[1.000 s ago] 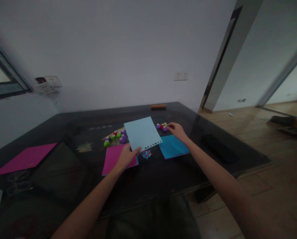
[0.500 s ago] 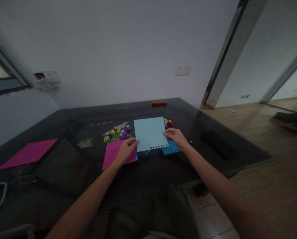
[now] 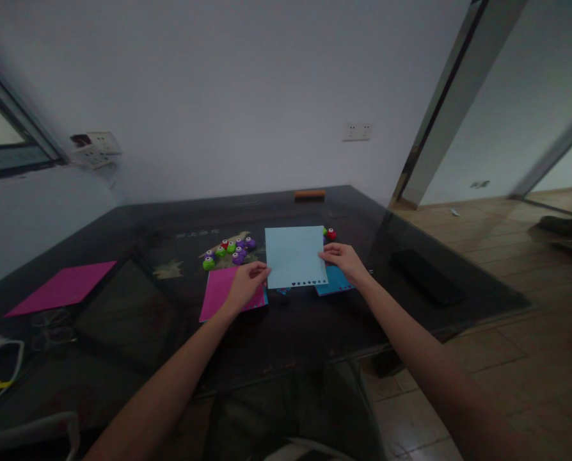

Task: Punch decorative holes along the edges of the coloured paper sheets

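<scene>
Between my two hands a pale blue sheet of paper [image 3: 296, 255] is held up off the table, with a row of small cut-out shapes along its lower edge. My left hand [image 3: 247, 282] pinches its left edge, fingers closed. On the opposite edge, my right hand [image 3: 341, 257] grips it between thumb and fingers. Pink paper [image 3: 220, 291] lies under and beside my left hand, with a blue edge showing beneath it. Blue paper [image 3: 334, 282] with small marks along its edge lies below my right hand, partly hidden by the held sheet.
Several purple, green and red eyed toys [image 3: 231, 248] sit behind the pink paper; a red one [image 3: 331, 234] is at right. Another pink sheet [image 3: 65, 288] lies far left, near clear glasses [image 3: 53, 330]. A black slab [image 3: 427, 277] lies right, an orange-brown bar [image 3: 309, 194] at the back.
The pale blue sheet has levelled slightly, its lower edge now nearly horizontal. Both hands keep hold of it. The whole view has shifted a little.
</scene>
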The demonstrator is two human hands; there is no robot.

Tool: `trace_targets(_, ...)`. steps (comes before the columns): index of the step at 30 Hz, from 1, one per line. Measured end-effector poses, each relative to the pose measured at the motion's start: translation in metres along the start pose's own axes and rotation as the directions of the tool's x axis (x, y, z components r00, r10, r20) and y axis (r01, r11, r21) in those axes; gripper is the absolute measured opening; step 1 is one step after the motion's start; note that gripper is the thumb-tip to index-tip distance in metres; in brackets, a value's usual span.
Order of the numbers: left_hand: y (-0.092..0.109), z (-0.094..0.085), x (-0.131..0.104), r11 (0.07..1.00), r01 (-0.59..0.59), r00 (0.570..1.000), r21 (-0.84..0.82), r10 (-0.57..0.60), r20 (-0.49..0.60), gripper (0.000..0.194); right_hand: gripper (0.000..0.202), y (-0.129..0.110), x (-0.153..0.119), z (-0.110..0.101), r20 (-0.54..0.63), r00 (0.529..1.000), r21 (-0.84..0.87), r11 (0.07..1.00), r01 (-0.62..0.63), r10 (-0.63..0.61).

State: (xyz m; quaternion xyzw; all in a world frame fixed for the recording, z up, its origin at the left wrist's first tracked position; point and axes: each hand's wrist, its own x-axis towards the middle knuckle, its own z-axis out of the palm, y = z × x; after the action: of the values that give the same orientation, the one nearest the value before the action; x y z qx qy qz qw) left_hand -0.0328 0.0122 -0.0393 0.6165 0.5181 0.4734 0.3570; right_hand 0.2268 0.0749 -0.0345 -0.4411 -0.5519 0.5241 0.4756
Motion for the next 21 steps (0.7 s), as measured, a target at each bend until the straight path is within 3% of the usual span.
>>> trace_targets(9, 0.004, 0.007, -0.005, 0.997, -0.056, 0.997, 0.048, 0.053, 0.048, 0.021, 0.031, 0.008, 0.008, -0.007, -0.054, 0.998, 0.030, 0.998, 0.046, -0.044)
trace_targets(14, 0.009, 0.012, -0.005, 0.986, -0.155, 0.987, 0.067, 0.157, -0.039, 0.030, 0.034, 0.008, 0.013, -0.015, -0.134, 0.991, 0.081, 0.997, 0.012, -0.001)
trace_targets(17, 0.016, 0.022, 0.001, 0.982, -0.184, 0.982, 0.039, 0.186, -0.043, 0.034, 0.032, 0.004, 0.013, -0.024, -0.136, 0.991, 0.086, 0.996, -0.007, 0.019)
trace_targets(21, 0.026, 0.046, 0.017, 0.988, -0.107, 0.994, -0.108, 0.106, -0.018, 0.033, 0.031, 0.000, 0.013, -0.044, -0.177, 0.983, 0.060, 0.998, -0.034, 0.045)
